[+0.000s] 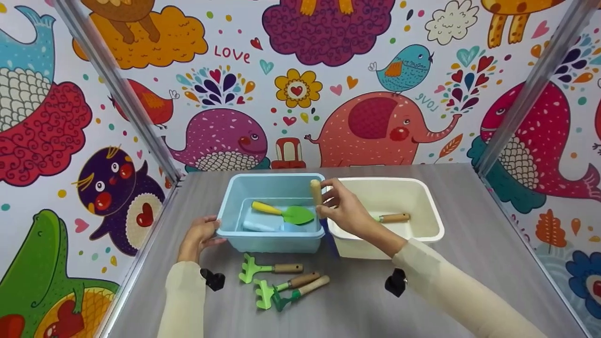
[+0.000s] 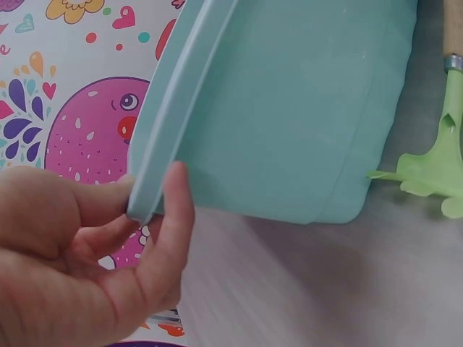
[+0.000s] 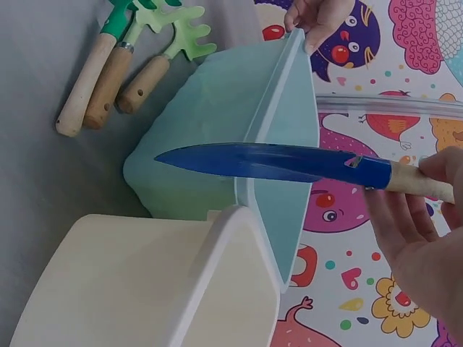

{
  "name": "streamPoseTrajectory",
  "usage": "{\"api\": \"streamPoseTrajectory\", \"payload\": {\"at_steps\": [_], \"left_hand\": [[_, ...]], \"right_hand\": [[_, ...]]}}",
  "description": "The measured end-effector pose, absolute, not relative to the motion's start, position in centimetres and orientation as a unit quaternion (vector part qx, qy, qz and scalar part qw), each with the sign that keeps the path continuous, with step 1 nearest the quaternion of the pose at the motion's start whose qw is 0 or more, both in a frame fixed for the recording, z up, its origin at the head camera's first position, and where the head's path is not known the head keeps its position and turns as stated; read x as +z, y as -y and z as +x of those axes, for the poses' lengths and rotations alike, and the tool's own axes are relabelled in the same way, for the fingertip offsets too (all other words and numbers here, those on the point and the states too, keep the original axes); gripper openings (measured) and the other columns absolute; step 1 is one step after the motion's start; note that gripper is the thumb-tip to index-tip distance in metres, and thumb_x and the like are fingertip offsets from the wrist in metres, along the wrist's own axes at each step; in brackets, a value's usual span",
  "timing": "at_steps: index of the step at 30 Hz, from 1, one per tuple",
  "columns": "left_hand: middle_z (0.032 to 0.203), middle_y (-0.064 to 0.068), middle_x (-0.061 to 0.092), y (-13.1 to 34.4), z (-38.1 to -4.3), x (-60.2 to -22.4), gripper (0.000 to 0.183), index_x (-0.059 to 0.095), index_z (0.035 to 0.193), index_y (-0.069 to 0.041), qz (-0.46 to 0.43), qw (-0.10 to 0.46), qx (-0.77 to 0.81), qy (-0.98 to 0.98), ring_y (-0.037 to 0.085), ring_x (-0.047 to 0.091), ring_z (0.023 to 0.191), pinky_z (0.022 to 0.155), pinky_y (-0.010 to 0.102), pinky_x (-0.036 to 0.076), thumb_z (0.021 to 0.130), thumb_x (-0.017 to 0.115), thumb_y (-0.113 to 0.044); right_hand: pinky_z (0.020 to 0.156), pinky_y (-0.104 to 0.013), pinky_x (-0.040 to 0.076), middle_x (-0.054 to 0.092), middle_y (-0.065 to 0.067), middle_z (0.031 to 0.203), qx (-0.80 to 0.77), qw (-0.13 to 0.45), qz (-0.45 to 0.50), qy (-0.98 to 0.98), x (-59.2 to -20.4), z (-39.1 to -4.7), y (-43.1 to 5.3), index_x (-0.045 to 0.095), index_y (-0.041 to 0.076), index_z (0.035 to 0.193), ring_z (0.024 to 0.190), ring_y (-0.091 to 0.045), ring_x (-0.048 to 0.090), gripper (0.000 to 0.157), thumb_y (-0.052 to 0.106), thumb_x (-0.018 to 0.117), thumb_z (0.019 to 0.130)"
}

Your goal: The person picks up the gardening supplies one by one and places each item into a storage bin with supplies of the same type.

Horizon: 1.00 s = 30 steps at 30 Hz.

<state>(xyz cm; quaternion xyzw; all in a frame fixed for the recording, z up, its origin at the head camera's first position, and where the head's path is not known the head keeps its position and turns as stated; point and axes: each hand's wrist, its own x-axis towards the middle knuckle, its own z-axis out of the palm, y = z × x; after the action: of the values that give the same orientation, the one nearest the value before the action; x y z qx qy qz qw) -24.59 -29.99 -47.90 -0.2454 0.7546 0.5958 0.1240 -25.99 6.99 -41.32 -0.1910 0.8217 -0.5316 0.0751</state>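
My right hand [image 1: 345, 209] pinches the wooden handle of a blue garden trowel [image 3: 275, 160] and holds it upright, blade down, near where the blue and white tubs meet. Thumb and fingers of my left hand [image 1: 202, 234] grip the rim of the light blue tub [image 1: 274, 243] at its left front corner. Inside that tub lie a green trowel [image 1: 298, 215] with a yellow handle and a light blue tool [image 1: 260, 227], its kind unclear. The cream-white tub [image 1: 361, 249] holds a wooden-handled tool [image 1: 394, 218], its head mostly hidden by my right arm.
In front of the blue tub, two light green hand rakes [image 1: 248, 270] and a dark green tool [image 1: 281, 300] with a pale wooden handle lie on the grey table [image 1: 375, 305]. Printed cartoon walls [image 1: 291, 94] with metal corner posts enclose the table.
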Motion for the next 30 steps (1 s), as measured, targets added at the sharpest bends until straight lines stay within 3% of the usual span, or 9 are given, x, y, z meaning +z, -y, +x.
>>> {"api": "streamPoseTrajectory", "payload": {"at_steps": [9, 20, 30], "left_hand": [[0.146, 0.031, 0.045, 29.8, -24.7, -47.8, 0.049, 0.03, 0.152, 0.008, -0.247, 0.12, 0.588, -0.761, 0.022, 0.062, 0.105, 0.09, 0.035, 0.059, 0.107, 0.039, -0.011], [0.15, 0.032, 0.039, 29.9, -24.5, -47.9, 0.053, 0.023, 0.154, 0.008, -0.238, 0.128, 0.591, -0.76, 0.028, 0.059, 0.116, 0.085, 0.032, 0.061, 0.107, 0.037, -0.011], [0.146, 0.033, 0.045, 29.9, -24.5, -48.0, 0.049, 0.03, 0.151, 0.009, -0.238, 0.122, 0.587, -0.764, 0.022, 0.063, 0.103, 0.084, 0.032, 0.061, 0.107, 0.039, -0.009]], "right_hand": [[0.094, -0.045, 0.058, 0.064, -0.015, 0.121, -0.534, 0.072, -0.17, -0.825, -40.0, -26.6, -6.4, 0.046, 0.016, 0.134, 0.109, -0.028, 0.067, 0.046, 0.007, 0.066, 0.093], [0.093, -0.041, 0.059, 0.066, -0.012, 0.12, -0.524, 0.032, -0.179, -0.832, -39.1, -27.4, -5.5, 0.047, 0.02, 0.132, 0.108, -0.026, 0.068, 0.047, 0.011, 0.07, 0.093], [0.091, -0.041, 0.059, 0.066, -0.011, 0.121, -0.537, 0.0, -0.179, -0.824, -38.7, -27.7, -4.3, 0.048, 0.019, 0.13, 0.108, -0.026, 0.07, 0.044, 0.012, 0.07, 0.093]]}}
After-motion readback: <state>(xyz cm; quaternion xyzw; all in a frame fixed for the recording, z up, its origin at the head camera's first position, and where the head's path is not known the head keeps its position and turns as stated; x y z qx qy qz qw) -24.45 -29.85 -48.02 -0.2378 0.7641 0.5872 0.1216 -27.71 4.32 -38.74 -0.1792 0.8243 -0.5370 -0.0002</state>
